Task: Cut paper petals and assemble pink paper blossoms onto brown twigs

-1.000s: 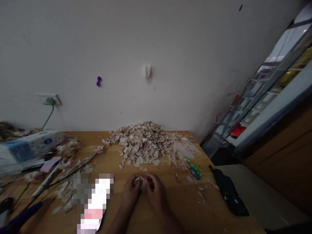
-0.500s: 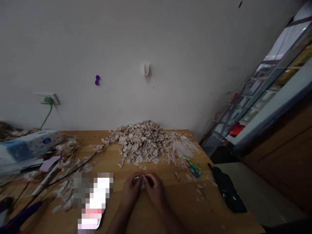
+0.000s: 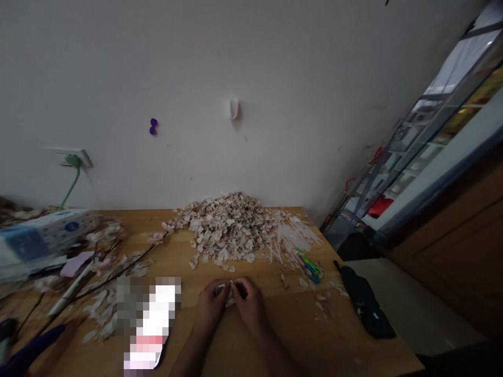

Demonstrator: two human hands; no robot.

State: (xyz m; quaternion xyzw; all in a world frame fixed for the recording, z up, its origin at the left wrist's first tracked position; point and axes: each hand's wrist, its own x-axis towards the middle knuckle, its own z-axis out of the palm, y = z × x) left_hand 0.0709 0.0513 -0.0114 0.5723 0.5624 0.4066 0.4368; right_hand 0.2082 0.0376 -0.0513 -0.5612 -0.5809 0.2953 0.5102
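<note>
My left hand (image 3: 210, 308) and my right hand (image 3: 251, 309) meet just above the wooden table, in front of the heap of petals. Thumbs and fingertips of both are pinched together on a small pale petal (image 3: 230, 299), which shows between them; the fingers partly cover it. Behind the hands a large heap of dry-looking, whitish-brown petals (image 3: 231, 228) lies against the wall. To the left of my left hand is a phone (image 3: 157, 319) with a bright, pixelated screen.
Translucent sticks (image 3: 294, 235) and green-blue scissors (image 3: 310, 266) lie right of the heap. A folded dark umbrella (image 3: 365, 303) rests by the right table edge. Left are blossom branches (image 3: 126, 267), loose petals, a tissue pack (image 3: 51, 233) and a dark blue object (image 3: 39, 345).
The view has shifted slightly. Both hands stay together in nearly the same place, and a bit more of the pale petal shows between the fingers.
</note>
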